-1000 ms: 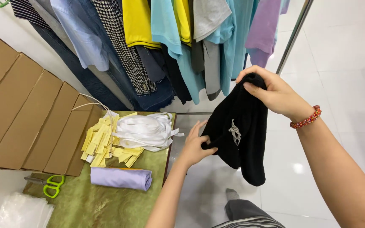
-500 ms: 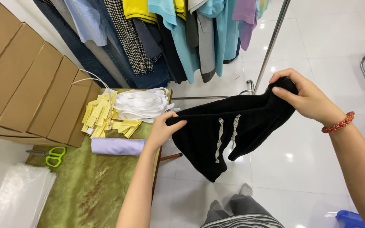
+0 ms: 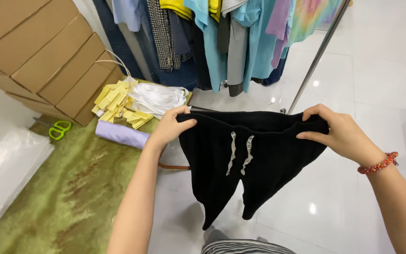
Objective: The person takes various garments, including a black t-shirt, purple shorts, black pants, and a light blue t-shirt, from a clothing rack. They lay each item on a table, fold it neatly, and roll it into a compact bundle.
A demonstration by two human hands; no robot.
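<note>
Black shorts (image 3: 254, 160) pinched at the waistband by left hand (image 3: 170, 128) and right hand (image 3: 341, 134) fingers, best kept taut and level beyond the surface's (image 3: 71, 188) right edge.

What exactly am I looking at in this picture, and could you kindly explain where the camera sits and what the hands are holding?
The camera is worn on a person's head and looks down at their own two bare hands. The left hand and the right hand, with a beaded bracelet at the wrist, stretch the waistband of black shorts with pale drawstrings. On the green cloth-covered table lie yellow tags, a white bundle, a lilac roll, green scissors and clear plastic bags. Cardboard boxes and a rack of hanging clothes stand behind.
</note>
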